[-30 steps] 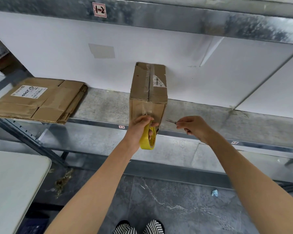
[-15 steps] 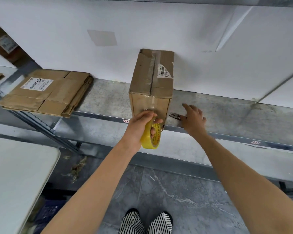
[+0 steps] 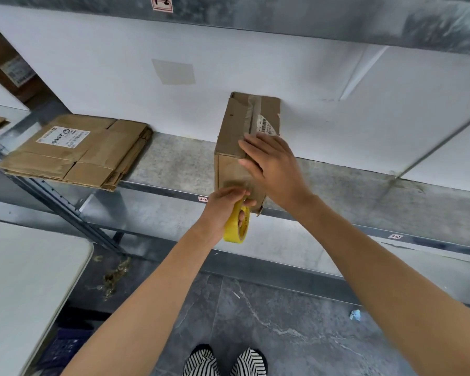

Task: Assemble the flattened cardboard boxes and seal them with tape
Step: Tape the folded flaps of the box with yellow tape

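Observation:
An assembled cardboard box (image 3: 232, 131) stands on the grey metal shelf (image 3: 364, 191), its far end against the white wall. Clear tape runs along its top seam beside a white label. My left hand (image 3: 225, 204) grips a yellow tape roll (image 3: 236, 226) at the box's near face, just below the shelf edge. My right hand (image 3: 272, 166) lies flat with straight fingers on the box's top near edge, pressing there. The scissors are hidden from view.
A stack of flattened cardboard boxes (image 3: 73, 150) lies at the shelf's left end. A white table (image 3: 25, 280) stands at lower left. Grey tiled floor and my striped shoes (image 3: 225, 360) are below. A metal shelf beam (image 3: 282, 14) runs overhead.
My right hand set small scissors on the shelf, then rose and moved left onto the top of the box. My left hand kept the tape roll at the box's near face.

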